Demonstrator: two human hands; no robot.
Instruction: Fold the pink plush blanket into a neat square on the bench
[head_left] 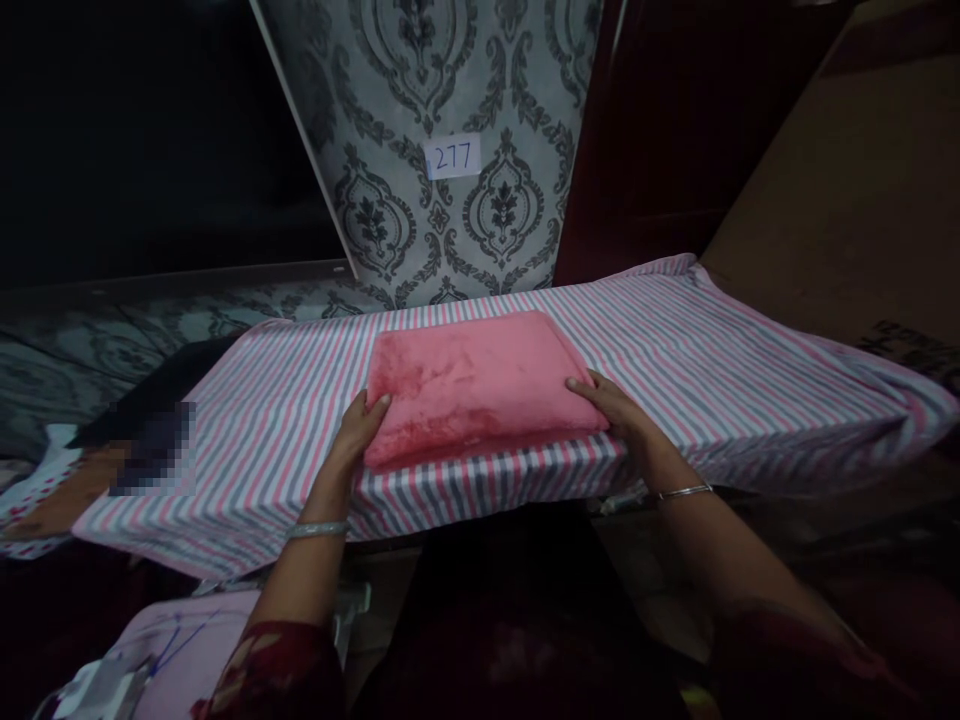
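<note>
A pink plush cushion (476,375) lies flat near the front edge of a table spread with a striped cloth (652,335). Its pile shows darker patches on the left and along the front. My left hand (360,428) grips the cushion's left side, thumb on top and fingers mostly hidden beyond the edge. On the opposite side, my right hand (611,402) holds the front right part, its thumb also resting on the upper face. Both forearms reach in from below.
Behind the table is patterned wallpaper with a paper label (453,156) reading 277. A dark screen (150,140) stands at left, a large cardboard box (847,190) at right. Lower left are a pink surface (202,640) and a white device (105,690).
</note>
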